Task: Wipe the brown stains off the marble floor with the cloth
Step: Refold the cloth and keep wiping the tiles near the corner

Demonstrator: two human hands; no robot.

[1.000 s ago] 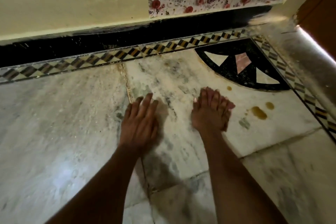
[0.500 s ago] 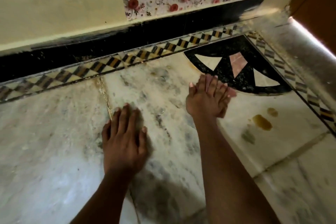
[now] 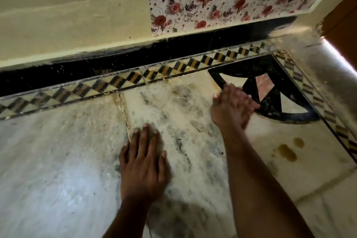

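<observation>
Left hand (image 3: pixel 143 162) lies flat on the marble floor (image 3: pixel 58 160), fingers straight and slightly spread. Right hand (image 3: pixel 232 106) is blurred at the edge of the black corner inlay (image 3: pixel 270 87); fingers look extended together, grip unclear. Brown stains (image 3: pixel 287 151) sit right of the right forearm, untouched. Cloth not identifiable.
</observation>
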